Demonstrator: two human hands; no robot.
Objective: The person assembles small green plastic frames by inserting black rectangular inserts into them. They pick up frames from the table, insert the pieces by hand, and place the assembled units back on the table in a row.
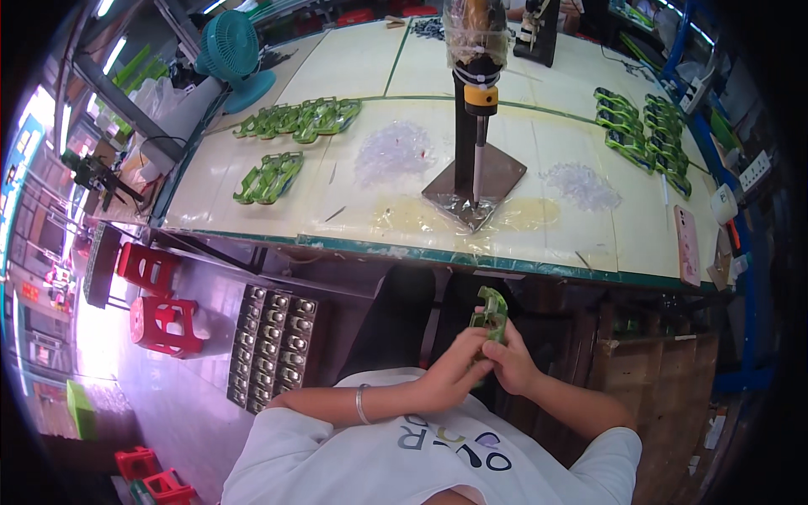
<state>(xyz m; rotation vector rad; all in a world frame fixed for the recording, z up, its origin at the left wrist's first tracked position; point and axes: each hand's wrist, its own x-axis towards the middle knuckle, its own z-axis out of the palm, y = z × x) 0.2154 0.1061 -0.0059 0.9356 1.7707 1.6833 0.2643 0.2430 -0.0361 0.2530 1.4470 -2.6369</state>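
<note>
Above my lap, in front of the table edge, I hold a green plastic part [492, 307] upright between both hands. My left hand [457, 364] is closed around its lower side. My right hand [515, 364] grips it from the other side, the thumb toward the left hand. Fingers hide the part's lower end. Beyond the hands stands a bench-mounted screwdriver [480, 151] with a yellow collar, its tip down over a dark square base plate [503, 172]. A heap of small clear plastic pieces [396, 151] lies left of it, a smaller heap [581, 185] on the right.
Rows of similar green parts lie on the table [311, 189], at left [299, 119] and right [665, 135]. A teal fan [231, 59] stands far left, a pink phone [687, 244] near the right edge. Below are a tray of metallic parts [273, 345] and red stools [164, 324].
</note>
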